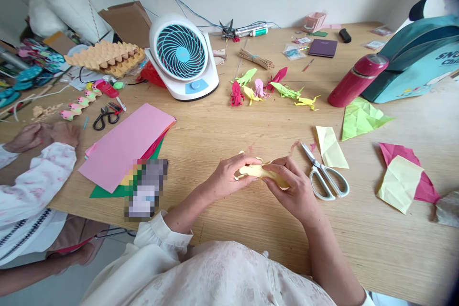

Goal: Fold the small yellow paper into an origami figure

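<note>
Between my two hands is a pale yellow folded paper figure [254, 170], with thin strips sticking out at its top and sides. My left hand [232, 174] pinches its left end, thumb below and fingers above. At the right end, my right hand [291, 185] grips the paper between thumb and fingers, hiding part of it. White-handled scissors [324, 179] lie just right of my right hand, blades pointing away. Beyond them rests a creased pale yellow paper strip [332, 147]. Several finished folded paper animals [263, 89] in red, green, pink and yellow stand farther back.
A fan [181, 52] stands at the back; stacked coloured paper [127, 146] and a blurred-out object [147, 189] lie left. Rightward are a red flask [355, 81], a teal bag [412, 64] and paper scraps [400, 182]. Another person's hands [45, 136] rest at the left edge.
</note>
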A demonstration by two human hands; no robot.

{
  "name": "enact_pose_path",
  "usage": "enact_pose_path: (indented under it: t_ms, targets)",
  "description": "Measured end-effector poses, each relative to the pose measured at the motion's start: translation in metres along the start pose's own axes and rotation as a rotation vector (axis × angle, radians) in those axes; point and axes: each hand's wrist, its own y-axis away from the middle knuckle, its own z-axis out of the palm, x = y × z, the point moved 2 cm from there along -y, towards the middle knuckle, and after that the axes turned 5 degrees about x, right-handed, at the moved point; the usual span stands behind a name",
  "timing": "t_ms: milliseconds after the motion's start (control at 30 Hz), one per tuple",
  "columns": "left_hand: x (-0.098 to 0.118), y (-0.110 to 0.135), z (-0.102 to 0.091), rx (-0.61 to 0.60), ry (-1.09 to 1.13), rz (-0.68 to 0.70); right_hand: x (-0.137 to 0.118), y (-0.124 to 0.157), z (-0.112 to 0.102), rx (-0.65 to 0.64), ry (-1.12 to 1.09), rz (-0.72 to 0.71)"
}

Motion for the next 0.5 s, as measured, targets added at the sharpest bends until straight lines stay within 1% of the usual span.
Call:
enact_pose_path:
  t_ms: [267, 500]
  targets:
    - [-0.0003, -0.0002, -0.0001, 0.000, -0.002, 0.030, -0.0009, -0.0024, 0.0001, -0.011, 0.005, 0.034]
    - [-0.0028, -0.0025, -0.0044, -0.069, 0.024, 0.085, -0.0031, -0.0030, -0.0005, -0.028, -0.044, 0.094]
